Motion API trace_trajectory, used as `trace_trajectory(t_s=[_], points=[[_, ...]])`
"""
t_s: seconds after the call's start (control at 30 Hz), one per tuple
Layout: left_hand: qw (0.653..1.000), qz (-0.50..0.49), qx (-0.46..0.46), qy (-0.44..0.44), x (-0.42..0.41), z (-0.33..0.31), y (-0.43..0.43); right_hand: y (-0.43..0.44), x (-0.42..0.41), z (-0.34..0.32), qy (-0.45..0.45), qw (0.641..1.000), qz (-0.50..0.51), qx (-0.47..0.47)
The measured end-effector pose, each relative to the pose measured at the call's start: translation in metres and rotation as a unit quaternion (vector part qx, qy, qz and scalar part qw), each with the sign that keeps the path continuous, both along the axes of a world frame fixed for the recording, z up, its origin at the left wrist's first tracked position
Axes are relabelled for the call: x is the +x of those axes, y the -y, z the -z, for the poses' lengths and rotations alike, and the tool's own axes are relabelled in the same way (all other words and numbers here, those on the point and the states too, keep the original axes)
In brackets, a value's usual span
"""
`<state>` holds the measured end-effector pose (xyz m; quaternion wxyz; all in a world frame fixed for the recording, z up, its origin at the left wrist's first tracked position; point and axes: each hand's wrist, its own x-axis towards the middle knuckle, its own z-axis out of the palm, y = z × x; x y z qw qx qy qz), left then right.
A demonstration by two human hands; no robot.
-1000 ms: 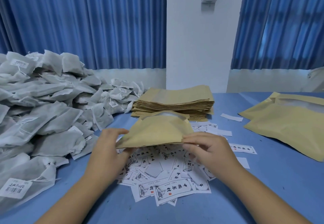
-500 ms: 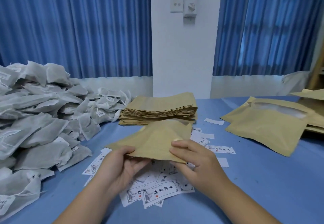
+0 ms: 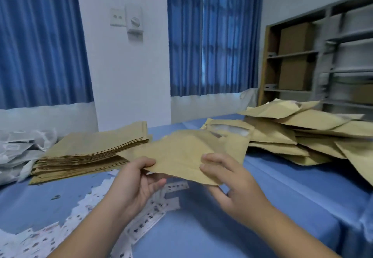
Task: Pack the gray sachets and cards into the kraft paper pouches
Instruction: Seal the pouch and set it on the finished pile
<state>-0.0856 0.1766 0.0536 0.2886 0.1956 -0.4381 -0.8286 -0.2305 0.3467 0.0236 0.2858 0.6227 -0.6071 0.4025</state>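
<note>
Both hands (image 3: 137,183) (image 3: 232,185) pinch one kraft pouch (image 3: 181,152), contents hidden, near apparently filled pouches (image 3: 292,132)

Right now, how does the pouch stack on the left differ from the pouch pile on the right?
The stack is neat and squared; the pile is strewn at angles. The stack's pouches lie flat and thin; the pile's look puffed. Both are kraft paper on the table.
</note>
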Motion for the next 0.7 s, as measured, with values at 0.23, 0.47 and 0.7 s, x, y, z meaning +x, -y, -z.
trace_trajectory(t_s=[0.23, 0.47, 0.7], points=[[0.995, 0.082, -0.047, -0.012, -0.113, -0.026, -0.025, -0.05, -0.076, -0.031, -0.07, 0.99, 0.12, 0.003], [0.982, 0.17, 0.012, -0.082, -0.236, -0.072, -0.059, -0.09, -0.166, -0.065, -0.094, 0.97, 0.225, -0.004], [0.962, 0.256, 0.034, -0.086, -0.291, -0.063, -0.116, -0.118, -0.276, -0.057, 0.184, 0.885, 0.426, 0.029]])
